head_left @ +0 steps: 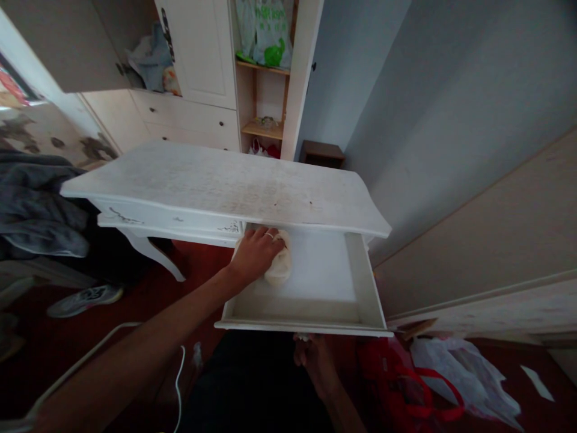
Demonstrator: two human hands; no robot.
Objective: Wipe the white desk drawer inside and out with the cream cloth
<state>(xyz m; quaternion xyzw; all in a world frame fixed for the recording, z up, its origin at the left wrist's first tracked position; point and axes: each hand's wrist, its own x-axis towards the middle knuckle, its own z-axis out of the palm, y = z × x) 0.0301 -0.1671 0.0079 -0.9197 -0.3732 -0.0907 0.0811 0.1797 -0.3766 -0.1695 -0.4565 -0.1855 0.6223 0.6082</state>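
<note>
A white dressing table (193, 174) with brownish marks on its top has its right drawer (324, 270) pulled out. Inside the drawer, at its left side, my left hand (259, 252) presses a cream cloth (280, 267), with fingers curled over it and a ring on one finger. Below the drawer's front edge is my right hand (311, 355), fingers bent near the underside; something small and pale shows at the fingertips, too dim to make out.
White cabinets (205, 66) with an open door stand behind. Grey clothing (40, 204) hangs at the left, above a shoe (85, 300). A red bag (396, 385) and a plastic bag (469, 373) lie at the lower right. A white cable (179, 385) crosses the floor.
</note>
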